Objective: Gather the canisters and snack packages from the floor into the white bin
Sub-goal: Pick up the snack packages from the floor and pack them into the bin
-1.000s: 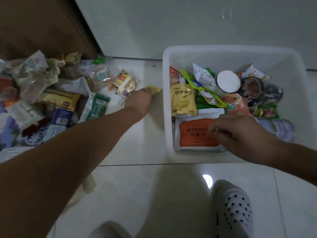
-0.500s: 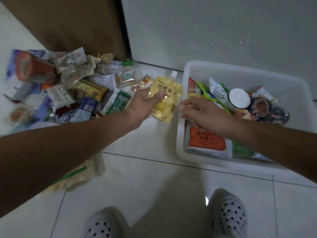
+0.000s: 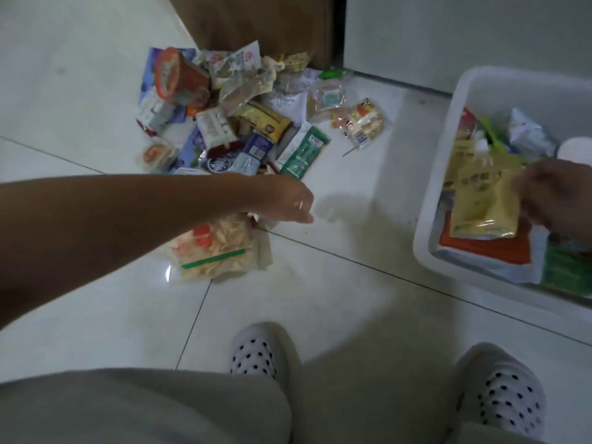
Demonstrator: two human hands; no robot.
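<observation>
The white bin [image 3: 429, 200] stands on the floor at the right, holding several packages. My right hand [image 3: 554, 197] pinches a yellow spouted pouch [image 3: 483, 203] over the bin's contents. My left hand [image 3: 288, 200] hovers empty above the floor, fingers loosely curled, just past a clear bag of pale chips with a green strip [image 3: 214, 251]. A heap of snack packages [image 3: 243, 123] lies at the back left, with a red canister [image 3: 179, 78] on its side at its top. A clear packet of small sweets [image 3: 362, 123] lies apart, between the heap and the bin.
A brown cabinet [image 3: 262, 24] stands behind the heap, next to a white wall. My two feet in white dotted slippers [image 3: 256, 350] stand at the bottom, with my grey trouser leg [image 3: 144, 408] in front. White tiled floor lies between the heap and the bin.
The yellow pouch passed from my left hand to my right hand, which carried it over the bin. My left hand let go and drew back towards the chip bag. The view swung left.
</observation>
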